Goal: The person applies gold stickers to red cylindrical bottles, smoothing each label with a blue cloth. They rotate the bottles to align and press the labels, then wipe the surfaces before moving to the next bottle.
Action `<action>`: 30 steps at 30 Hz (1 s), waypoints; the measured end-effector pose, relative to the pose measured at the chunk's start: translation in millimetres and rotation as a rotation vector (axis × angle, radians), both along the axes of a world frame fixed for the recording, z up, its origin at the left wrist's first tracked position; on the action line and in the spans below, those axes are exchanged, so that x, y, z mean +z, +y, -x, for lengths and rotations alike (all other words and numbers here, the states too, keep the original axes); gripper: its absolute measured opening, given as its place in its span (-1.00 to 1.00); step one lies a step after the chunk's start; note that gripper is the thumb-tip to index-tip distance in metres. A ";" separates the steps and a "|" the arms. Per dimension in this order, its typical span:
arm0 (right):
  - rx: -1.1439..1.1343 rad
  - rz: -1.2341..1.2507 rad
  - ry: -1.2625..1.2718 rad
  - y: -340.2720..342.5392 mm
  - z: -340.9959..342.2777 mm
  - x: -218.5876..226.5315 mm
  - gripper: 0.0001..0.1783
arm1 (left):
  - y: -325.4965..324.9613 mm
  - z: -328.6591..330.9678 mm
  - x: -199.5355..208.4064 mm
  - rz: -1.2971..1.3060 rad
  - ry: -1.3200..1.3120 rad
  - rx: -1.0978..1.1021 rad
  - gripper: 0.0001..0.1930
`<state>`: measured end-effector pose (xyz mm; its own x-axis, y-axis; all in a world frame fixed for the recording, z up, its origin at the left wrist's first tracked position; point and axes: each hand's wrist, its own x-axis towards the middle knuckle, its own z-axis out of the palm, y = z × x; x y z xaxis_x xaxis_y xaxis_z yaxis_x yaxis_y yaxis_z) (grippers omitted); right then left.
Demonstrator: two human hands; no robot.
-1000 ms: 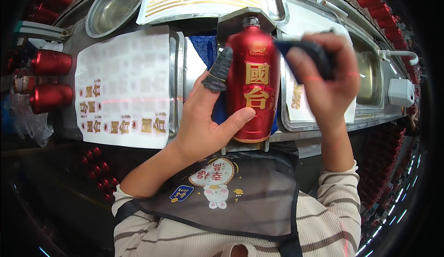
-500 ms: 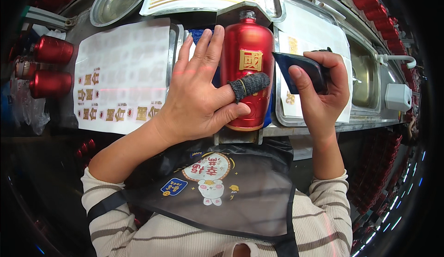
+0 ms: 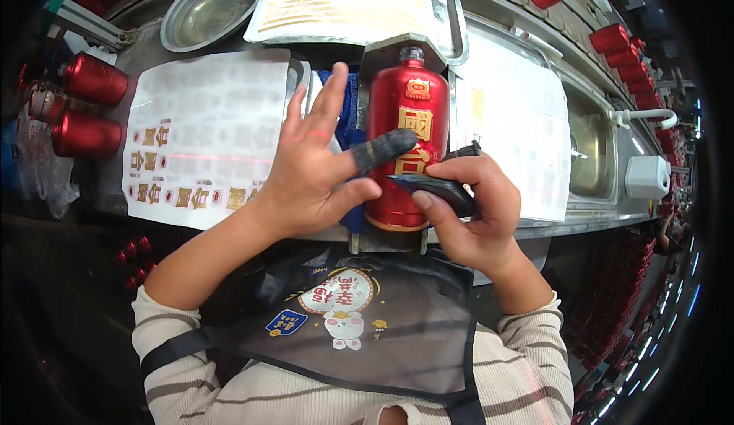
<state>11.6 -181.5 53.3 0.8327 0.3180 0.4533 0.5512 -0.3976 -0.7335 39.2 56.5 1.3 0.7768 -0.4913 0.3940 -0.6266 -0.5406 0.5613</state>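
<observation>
- Steel workbench point(image 3: 489, 0) carries an upright glossy red ceramic bottle point(image 3: 405, 119), its long axis pointing away from me.
- Left hand point(image 3: 313, 172) is spread, its sleeved finger pressing the bottle's front.
- Right hand point(image 3: 474, 211) pinches a dark flat scraper point(image 3: 436, 188) against the bottle's lower right side.

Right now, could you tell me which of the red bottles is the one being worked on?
The red bottle standing in the middle holder, under both hands and bearing gold labels. The other red bottles lie aside at the left.

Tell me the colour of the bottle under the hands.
Glossy red bottle with gold characters, seen in the head view.
</observation>
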 end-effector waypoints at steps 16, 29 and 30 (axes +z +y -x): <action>-0.138 0.060 -0.220 7.3 -77.8 22.8 -0.83 | -8.3 -43.7 17.3 0.696 0.439 0.241 -0.61; 0.099 0.262 -0.416 -23.7 -11.2 -9.2 -0.69 | -51.1 24.4 11.7 1.010 0.908 0.067 -0.54; 0.109 0.125 -0.369 -18.2 5.8 -16.9 -0.67 | -55.1 23.7 7.4 0.985 0.906 0.085 -0.55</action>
